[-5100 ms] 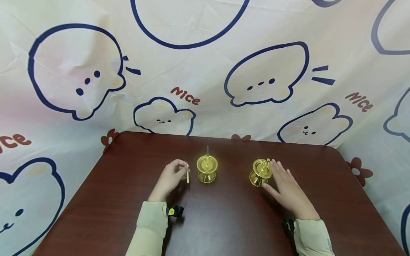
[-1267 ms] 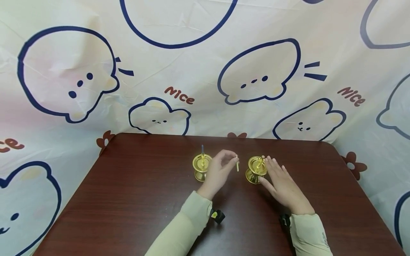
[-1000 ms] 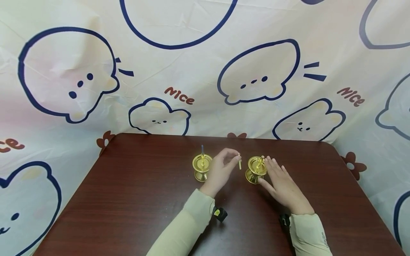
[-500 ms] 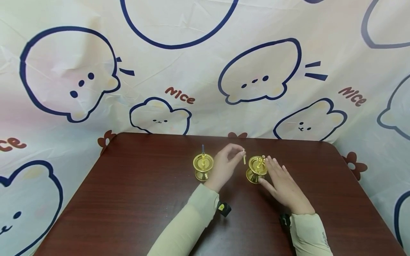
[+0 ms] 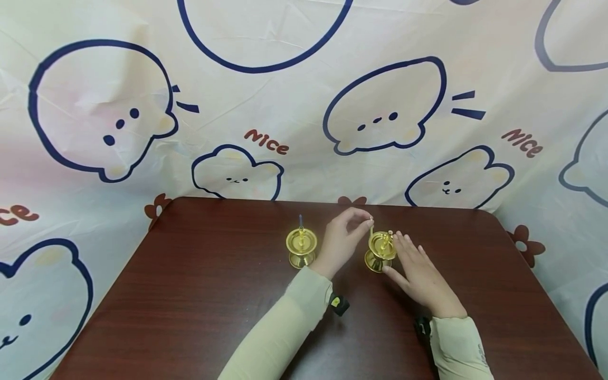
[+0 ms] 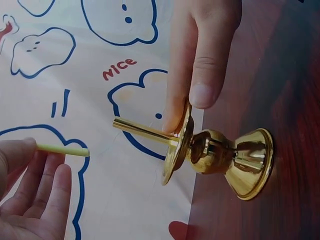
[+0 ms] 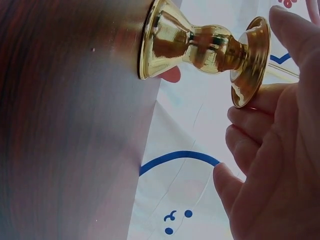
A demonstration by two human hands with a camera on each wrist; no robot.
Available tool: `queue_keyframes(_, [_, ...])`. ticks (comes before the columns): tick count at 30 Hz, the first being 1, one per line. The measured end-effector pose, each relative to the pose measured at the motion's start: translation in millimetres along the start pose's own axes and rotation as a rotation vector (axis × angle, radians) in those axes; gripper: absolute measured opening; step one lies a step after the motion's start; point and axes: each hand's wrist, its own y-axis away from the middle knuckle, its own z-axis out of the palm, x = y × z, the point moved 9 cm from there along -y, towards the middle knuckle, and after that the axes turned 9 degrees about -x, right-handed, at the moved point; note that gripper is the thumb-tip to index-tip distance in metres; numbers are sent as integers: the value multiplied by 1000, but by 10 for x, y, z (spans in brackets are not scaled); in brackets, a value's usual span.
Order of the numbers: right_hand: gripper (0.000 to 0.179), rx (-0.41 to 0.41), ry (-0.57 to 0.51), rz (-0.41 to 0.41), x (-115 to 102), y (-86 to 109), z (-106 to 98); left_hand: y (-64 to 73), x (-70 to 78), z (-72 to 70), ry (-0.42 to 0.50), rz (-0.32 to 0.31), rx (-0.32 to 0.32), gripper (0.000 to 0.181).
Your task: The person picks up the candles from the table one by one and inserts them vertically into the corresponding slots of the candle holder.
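Note:
My left hand [image 5: 344, 237] pinches a short thin yellow candle [image 6: 62, 149] between thumb and fingertips. In the head view it is upright beside the left rim of the right brass candle holder [image 5: 378, 259]. The left wrist view shows a gap between the candle and the holder's narrow upright tube [image 6: 142, 130]. With fingers mostly straight, my right hand [image 5: 423, 277] rests against the dish [image 7: 255, 60] of that holder, thumb and fingers at its rim. A second brass holder [image 5: 301, 245] stands to the left, a thin blue candle [image 5: 301, 220] upright in it.
Both holders stand on a dark reddish-brown table [image 5: 199, 295]. A pale cloth [image 5: 294, 105] with blue cartoon outlines hangs behind the table and at its sides. Each wrist wears a small black camera [image 5: 339, 304].
My left hand has carried the yellow candle from left of the left holder across to the right holder, rising slightly over the last second. My right hand stays at the right holder.

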Motion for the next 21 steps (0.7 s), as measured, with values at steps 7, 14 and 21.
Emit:
queue_keyframes(7, [82, -4, -7, 6, 7, 4, 2, -58, 65, 48, -17, 9, 4, 14])
queue_keyframes(14, [82, -3, -9, -3, 6, -8, 9, -106, 88, 85, -32, 17, 7, 13])
queue_keyframes(21, [83, -1, -8, -3, 5, 2, -4, -163, 88, 138, -55, 16, 6, 12])
